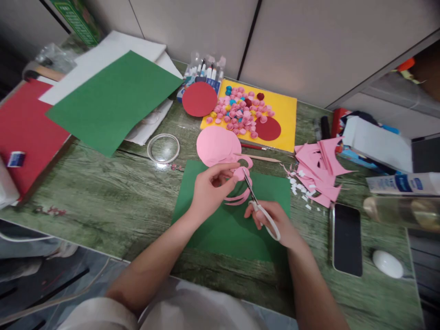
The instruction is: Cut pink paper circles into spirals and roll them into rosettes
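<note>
My left hand [215, 188] pinches a small piece of pink paper [239, 173] between thumb and fingertips. A curled pink strip [240, 198] hangs below it over a green sheet [213, 236]. In my right hand [271, 222] are white-handled scissors [264, 214], their blades at the edge of the pink paper. Just beyond my left hand lie pink paper circles [215, 144], overlapping one another. A wooden stick [259, 157] and a red pencil [252, 146] lie behind the scissors.
A yellow sheet [288, 114] carries many small rolled paper pieces and a red circle [270, 128]. Pink scraps [318, 165], a phone [347, 238] and a white mouse [387, 264] are at right. A tape roll [163, 149], another green sheet [117, 96] and red paper [30, 123] lie left.
</note>
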{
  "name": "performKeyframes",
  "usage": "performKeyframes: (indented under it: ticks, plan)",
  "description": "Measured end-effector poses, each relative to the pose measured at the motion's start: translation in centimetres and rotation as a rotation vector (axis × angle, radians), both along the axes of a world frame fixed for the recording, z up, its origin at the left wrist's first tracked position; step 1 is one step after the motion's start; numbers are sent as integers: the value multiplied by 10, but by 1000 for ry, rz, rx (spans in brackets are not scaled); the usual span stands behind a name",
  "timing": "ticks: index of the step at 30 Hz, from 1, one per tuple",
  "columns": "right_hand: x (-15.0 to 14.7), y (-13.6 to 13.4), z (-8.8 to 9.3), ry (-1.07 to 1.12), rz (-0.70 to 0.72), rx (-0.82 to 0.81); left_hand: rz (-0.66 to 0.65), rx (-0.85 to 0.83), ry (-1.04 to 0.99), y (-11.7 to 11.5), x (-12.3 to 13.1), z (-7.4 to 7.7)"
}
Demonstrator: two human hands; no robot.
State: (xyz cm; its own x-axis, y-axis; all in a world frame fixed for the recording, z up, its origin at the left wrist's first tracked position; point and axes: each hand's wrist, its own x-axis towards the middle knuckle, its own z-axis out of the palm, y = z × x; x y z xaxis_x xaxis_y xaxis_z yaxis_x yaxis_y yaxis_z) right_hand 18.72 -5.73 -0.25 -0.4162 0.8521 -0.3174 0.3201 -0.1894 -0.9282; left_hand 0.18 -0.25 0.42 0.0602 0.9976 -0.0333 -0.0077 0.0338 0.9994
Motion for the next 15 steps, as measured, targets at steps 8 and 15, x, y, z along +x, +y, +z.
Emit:
performKeyframes:
  ticks: [8,15]
  plan:
    - [1,1,1,-15,16,-8,40,2,-37,3,-2,1]
    - [0,2,4,-37,36,-42,76,3,-60,4,-5,2]
